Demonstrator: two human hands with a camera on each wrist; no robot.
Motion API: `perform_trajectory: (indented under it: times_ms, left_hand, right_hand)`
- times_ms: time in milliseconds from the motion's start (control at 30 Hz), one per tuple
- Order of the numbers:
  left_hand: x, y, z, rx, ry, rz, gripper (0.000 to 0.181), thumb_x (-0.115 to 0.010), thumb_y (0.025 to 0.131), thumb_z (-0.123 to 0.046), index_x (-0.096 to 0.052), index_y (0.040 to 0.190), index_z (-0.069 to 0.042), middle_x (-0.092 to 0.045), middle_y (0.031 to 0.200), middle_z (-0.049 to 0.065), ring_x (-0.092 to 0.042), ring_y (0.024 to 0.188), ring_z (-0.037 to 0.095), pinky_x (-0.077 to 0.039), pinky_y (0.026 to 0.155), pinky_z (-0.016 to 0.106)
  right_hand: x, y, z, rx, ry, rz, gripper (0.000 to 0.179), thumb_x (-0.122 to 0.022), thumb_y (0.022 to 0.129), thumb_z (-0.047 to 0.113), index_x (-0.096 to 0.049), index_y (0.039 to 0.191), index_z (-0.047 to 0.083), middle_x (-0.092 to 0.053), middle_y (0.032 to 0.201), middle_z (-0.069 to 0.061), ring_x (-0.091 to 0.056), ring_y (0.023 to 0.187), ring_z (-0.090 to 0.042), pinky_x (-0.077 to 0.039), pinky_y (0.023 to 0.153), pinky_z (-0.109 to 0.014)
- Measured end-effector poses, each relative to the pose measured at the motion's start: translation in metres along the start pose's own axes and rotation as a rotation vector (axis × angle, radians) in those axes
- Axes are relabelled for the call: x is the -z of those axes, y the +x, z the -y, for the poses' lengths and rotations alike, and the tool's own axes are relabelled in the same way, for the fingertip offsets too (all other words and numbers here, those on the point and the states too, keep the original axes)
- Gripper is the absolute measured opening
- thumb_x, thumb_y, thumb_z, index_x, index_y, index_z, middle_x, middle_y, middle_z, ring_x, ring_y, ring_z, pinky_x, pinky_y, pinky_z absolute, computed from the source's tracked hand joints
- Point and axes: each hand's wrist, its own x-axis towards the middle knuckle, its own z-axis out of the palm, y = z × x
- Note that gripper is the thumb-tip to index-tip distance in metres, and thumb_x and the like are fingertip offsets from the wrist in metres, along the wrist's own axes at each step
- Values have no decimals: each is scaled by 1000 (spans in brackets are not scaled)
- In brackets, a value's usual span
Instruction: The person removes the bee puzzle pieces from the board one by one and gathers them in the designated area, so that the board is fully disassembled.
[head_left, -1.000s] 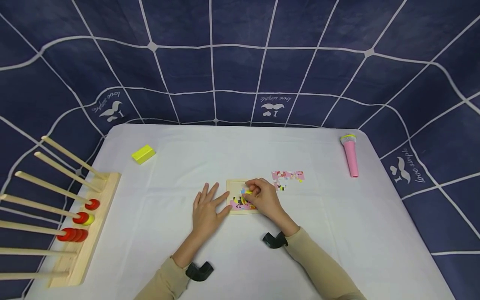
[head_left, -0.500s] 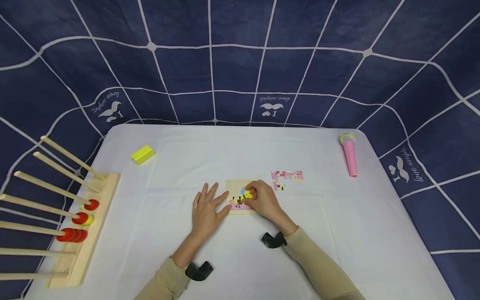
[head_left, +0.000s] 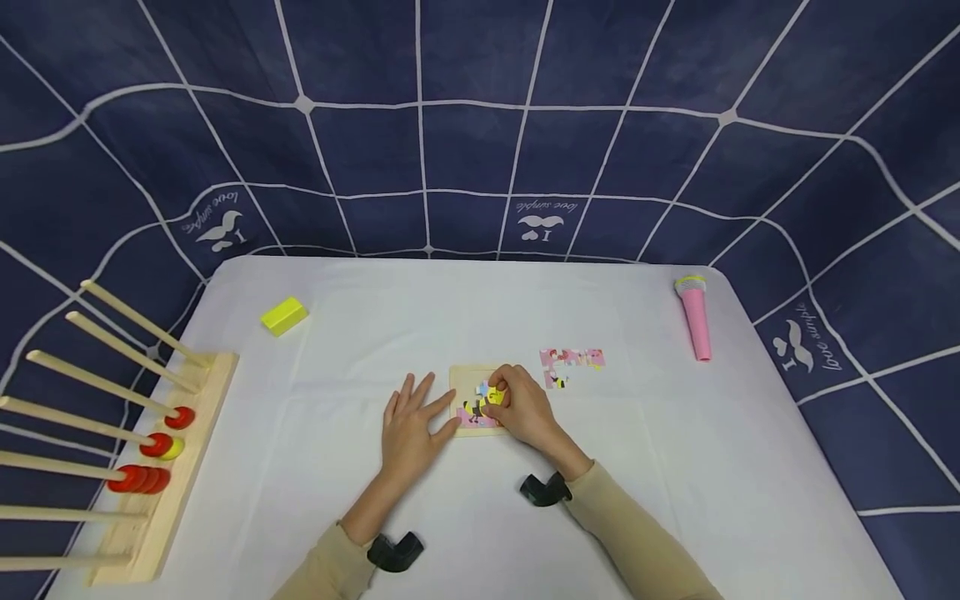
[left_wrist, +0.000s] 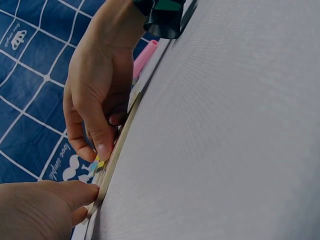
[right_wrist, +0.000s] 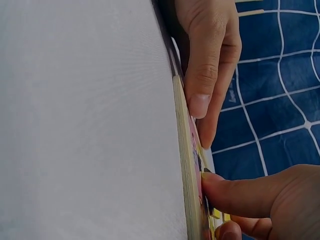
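Note:
A small wooden puzzle tray (head_left: 467, 369) lies on the table in front of the person, partly filled with pieces of a bee picture. At its left edge rests the left hand (head_left: 410, 429), fingers spread and fairly straight, thumb and forefinger touching the frame. Over the right part of the tray, the right hand (head_left: 527, 408) pinches a puzzle piece (right_wrist: 216, 213) between thumb and forefinger, down at the picture; the fingers hide most of it. Several loose pink puzzle pieces (head_left: 572, 357) lie in a cluster to the upper right of the tray.
A wooden peg stand (head_left: 183, 492) with red and yellow rings stands at the left. A yellow block (head_left: 284, 317) lies at the back left, a pink toy microphone (head_left: 696, 321) at the back right. A blue checked cloth (head_left: 472, 142) hangs behind the white table.
The right hand's fingers have shifted slightly left over the tray, showing more of the yellow bee piece. The left hand stays at the frame. The head view has tilted up a little.

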Motion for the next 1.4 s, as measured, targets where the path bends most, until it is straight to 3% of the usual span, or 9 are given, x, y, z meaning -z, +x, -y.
perform_trajectory:
  times_ms: [167,333,700,967,1233,1400]
  left_hand:
    - [-2,0,-1,2,-8,5,44,-77,83,-33,-70,122,-16,-48,148,16,-29,145,41,-22,114,60]
    - [-2,-2,1,4,7,10,43,-76,83,-34,-70,122,-16,-48,148,16,-29,145,41,-23,113,60]
    - [-3,-6,4,-13,11,-13,44,-77,82,-34,-71,121,-16,-50,146,17,-32,143,42,-24,112,61]
    - [-1,-4,2,-7,-2,-9,44,-77,82,-32,-71,122,-15,-49,147,17,-30,144,42,-23,113,61]
    - [0,-4,2,3,7,5,44,-76,83,-34,-70,122,-16,-48,148,16,-29,145,41,-22,114,60]
    - [0,-3,2,-3,1,-1,44,-77,83,-33,-70,122,-16,-48,148,16,-29,145,41,-22,113,60]
  right_hand:
    - [0,-3,-2,3,73,-47,33,-84,73,4,-59,94,9,-57,81,-2,-47,60,-7,-37,55,-20]
    - [-2,-4,-6,12,136,-39,30,-81,76,3,-60,95,11,-59,76,0,-47,57,-5,-36,51,-19]
    - [-4,-5,-3,-27,218,-32,24,-78,79,1,-63,94,11,-63,73,2,-43,54,-5,-32,49,-18]
    - [0,-3,2,3,233,-78,23,-79,79,1,-64,94,10,-64,74,-1,-42,56,-6,-31,50,-18]
    - [14,1,3,-112,503,-27,24,-71,82,-7,-62,103,2,-59,86,-14,-54,71,-13,-46,62,-16]
    - [29,4,-1,-150,565,-29,24,-68,85,-7,-61,107,-3,-60,89,-19,-58,69,-14,-50,60,-20]
